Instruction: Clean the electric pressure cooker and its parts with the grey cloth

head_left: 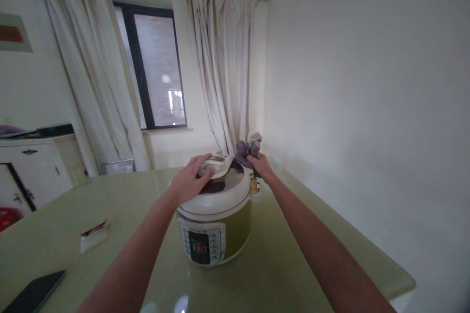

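Note:
A white electric pressure cooker (238,227) with a control panel on its front stands on the table, its lid (216,205) in place. My left hand (189,178) lies over the handle (220,168) on top of the lid, thumb on the near side and fingers across the far side, gripping it. At the cooker's back right edge, my right hand (261,165) is closed on a bunched grey-purple cloth (247,150). The cloth touches the lid's rim. Part of the right fingers is hidden in the cloth.
The pale green glossy table (147,205) has a rounded right corner near a white wall (367,83). To the left lie a small white packet (94,237) and a dark flat device (35,292). Behind are curtains (223,58) and a white cabinet (40,166).

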`<move>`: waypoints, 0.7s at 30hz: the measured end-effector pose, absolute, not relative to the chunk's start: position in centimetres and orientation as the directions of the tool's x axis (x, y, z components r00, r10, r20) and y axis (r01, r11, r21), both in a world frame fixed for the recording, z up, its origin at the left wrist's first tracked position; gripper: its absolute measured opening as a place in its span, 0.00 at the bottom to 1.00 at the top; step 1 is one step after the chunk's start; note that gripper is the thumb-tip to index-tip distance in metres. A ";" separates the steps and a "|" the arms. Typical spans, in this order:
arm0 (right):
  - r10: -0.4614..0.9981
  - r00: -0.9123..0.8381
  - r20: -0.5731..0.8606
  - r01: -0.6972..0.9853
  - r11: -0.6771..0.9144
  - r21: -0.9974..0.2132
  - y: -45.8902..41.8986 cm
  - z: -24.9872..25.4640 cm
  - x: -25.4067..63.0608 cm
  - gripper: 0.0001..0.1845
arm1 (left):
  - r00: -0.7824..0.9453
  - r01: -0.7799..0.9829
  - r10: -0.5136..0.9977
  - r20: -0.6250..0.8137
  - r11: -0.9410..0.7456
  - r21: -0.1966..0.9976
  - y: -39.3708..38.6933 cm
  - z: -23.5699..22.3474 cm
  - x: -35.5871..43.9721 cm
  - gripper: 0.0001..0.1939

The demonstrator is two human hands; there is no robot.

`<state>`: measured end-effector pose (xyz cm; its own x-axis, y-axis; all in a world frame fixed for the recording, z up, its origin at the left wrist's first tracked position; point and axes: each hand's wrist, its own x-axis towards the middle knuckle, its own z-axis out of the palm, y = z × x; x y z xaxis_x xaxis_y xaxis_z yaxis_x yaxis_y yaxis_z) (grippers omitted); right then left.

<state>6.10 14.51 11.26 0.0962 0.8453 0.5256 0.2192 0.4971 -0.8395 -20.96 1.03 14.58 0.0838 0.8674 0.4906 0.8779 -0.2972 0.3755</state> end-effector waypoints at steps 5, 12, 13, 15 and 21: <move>0.797 0.201 0.570 0.200 0.536 -0.820 11.5 8.1 8.2 0.16 | 0.065 0.875 0.872 0.486 -0.284 0.392 0.9 14.5 -20.8 0.32; 0.585 -0.158 0.796 0.396 0.775 -0.492 5.2 7.8 11.8 0.19 | 0.067 0.875 0.902 0.426 -0.259 0.410 0.9 14.8 -20.8 0.37; 0.589 -0.196 0.784 0.410 0.776 -0.480 5.5 8.3 11.9 0.20 | 0.071 0.873 0.902 0.426 -0.263 0.411 1.0 14.8 -20.8 0.37; 0.648 -0.159 0.745 0.428 0.725 -0.539 7.1 9.2 11.8 0.19 | 0.085 0.868 0.899 0.429 -0.278 0.411 1.1 14.7 -20.9 0.38; 0.884 0.213 0.416 0.123 0.398 -0.909 12.0 7.5 8.7 0.16 | 0.099 0.867 0.897 0.431 -0.290 0.404 1.3 14.6 -21.3 0.39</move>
<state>8.71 12.00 7.48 0.2133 0.8840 0.4159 0.1232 0.3980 -0.9091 -21.29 1.34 14.63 0.0985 0.8969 0.4311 0.8675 -0.2897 0.4044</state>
